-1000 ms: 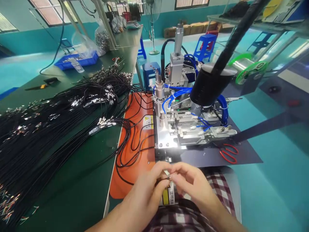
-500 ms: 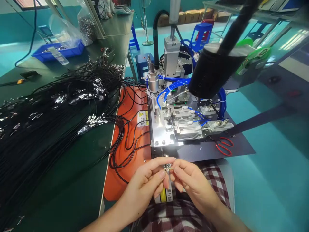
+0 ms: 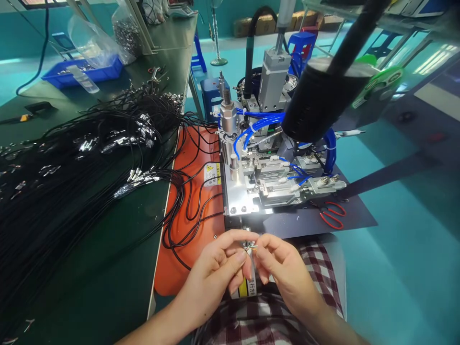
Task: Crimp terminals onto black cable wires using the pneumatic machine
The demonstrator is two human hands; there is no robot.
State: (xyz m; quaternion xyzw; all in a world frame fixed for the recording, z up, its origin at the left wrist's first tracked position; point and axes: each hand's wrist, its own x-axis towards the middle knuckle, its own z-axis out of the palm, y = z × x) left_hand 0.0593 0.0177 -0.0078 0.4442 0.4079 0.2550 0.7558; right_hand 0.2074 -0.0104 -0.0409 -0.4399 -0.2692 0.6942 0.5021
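Wire ends (image 3: pixel 254 247), in front of the machine (image 3: pixel 269 165), are pinched by left hand (image 3: pixel 217 268) and right hand (image 3: pixel 282 261). Apparent step: separating strands; next move calls for 2 steady pinches.

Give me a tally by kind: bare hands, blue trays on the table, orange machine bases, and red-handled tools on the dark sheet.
Left hand and right hand: 2
Blue tray: 1
Orange machine base: 1
Red-handled tool: 1
Total: 5

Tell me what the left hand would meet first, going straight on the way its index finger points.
Likely the right hand: its fingertips lie just ahead of the left hand, though contact is unclear.
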